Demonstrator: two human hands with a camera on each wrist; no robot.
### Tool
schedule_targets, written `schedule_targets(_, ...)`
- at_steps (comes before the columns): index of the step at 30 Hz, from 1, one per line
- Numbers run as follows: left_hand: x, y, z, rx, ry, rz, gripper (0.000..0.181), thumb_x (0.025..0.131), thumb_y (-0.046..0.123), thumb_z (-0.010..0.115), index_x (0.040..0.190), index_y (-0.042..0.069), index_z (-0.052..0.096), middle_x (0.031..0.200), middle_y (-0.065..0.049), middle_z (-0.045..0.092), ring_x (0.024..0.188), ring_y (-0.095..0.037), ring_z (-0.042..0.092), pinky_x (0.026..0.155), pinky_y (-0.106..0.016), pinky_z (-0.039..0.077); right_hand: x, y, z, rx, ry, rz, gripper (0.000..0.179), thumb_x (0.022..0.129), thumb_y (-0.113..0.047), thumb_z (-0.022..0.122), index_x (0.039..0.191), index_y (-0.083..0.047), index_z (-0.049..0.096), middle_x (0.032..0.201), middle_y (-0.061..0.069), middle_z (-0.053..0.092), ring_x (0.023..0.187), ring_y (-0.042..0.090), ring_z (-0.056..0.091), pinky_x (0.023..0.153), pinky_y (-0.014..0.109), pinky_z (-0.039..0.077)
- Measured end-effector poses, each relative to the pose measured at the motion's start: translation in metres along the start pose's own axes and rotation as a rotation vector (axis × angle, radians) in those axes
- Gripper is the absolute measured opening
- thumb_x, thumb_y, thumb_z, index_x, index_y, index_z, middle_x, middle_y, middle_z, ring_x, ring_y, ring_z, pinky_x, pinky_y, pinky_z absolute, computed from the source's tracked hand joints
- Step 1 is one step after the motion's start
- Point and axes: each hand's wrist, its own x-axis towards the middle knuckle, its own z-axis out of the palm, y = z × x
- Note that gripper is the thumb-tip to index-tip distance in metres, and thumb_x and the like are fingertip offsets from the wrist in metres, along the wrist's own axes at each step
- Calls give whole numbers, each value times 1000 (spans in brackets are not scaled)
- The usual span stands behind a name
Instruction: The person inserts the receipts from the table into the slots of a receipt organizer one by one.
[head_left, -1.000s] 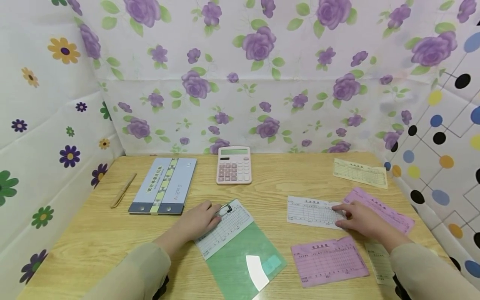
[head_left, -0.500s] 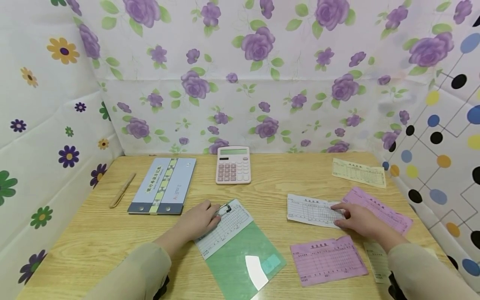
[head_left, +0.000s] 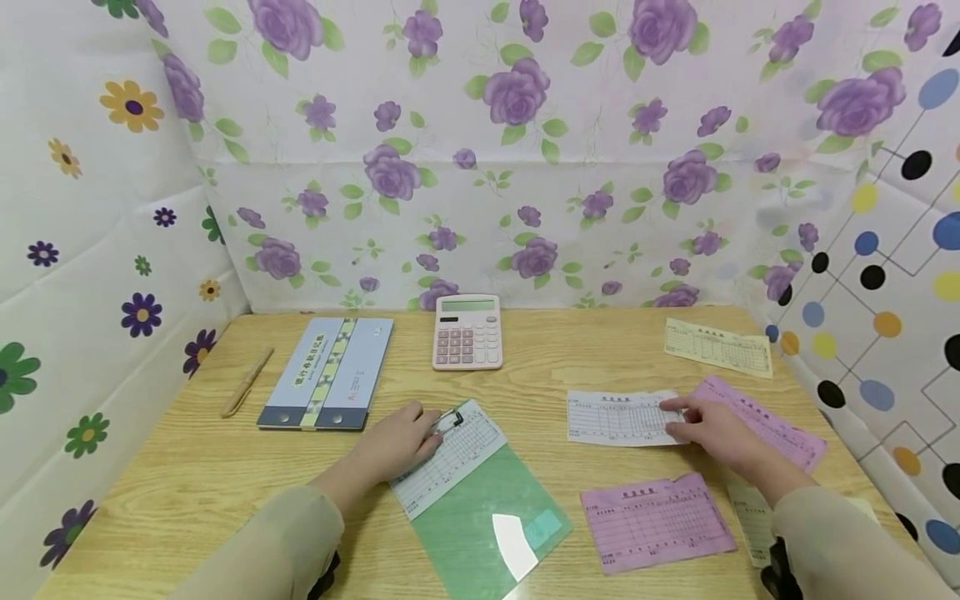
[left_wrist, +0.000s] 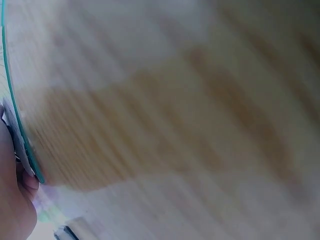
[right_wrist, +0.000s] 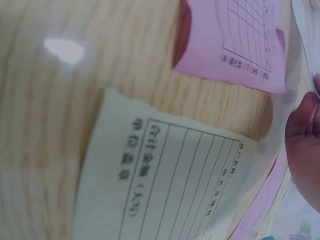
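Observation:
My left hand (head_left: 397, 442) grips the top of a green clipboard (head_left: 491, 500) beside its metal clip (head_left: 452, 419). A white receipt slip (head_left: 457, 462) lies under that clip, across the board's upper part. In the left wrist view, fingertips curl at the clipboard's edge (left_wrist: 33, 162). To the right, my right hand (head_left: 720, 433) pinches the right end of another white receipt slip (head_left: 618, 418). A pink receipt slip (head_left: 660, 525) lies below that slip, and a second pink slip (head_left: 776, 425) is behind the hand. My right forearm partly covers a pale yellow slip (right_wrist: 165, 165).
A pink calculator (head_left: 467, 333) stands at the table's back. Left of it lie a blue account book (head_left: 326, 375) and a wooden-coloured pen (head_left: 247, 383). One more yellow slip (head_left: 717, 347) is at the back right. Patterned cloth (head_left: 517, 158) walls three sides of the table.
The white slip in my right hand has shifted slightly left and turned level, and its right end now shows more. My left hand and the clipboard stay in place.

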Motion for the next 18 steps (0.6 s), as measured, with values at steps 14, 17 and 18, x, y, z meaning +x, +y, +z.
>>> schedule_targets(14,0,0,-3,-21,3,-5,46,97,42,46,135,16,50,96,0,49,75,-11,44,69,-30,43,12,-17,2,112,26,-20,50,92,-33,60,135,-9,49,116,14,53,88,22,58,75,35,49)
schedule_targets(17,-1,0,-3,-25,4,3,46,97,42,47,136,17,49,96,0,48,75,-11,44,69,-30,42,12,-25,3,136,15,-35,52,92,-37,59,136,-13,48,119,15,51,90,25,59,78,38,49)
schedule_targets(18,-2,0,-3,-27,3,5,46,97,42,47,136,17,49,95,0,48,75,-11,43,68,-30,42,12,-28,4,147,11,-45,52,92,-38,59,137,-14,48,120,15,50,91,26,59,79,39,49)
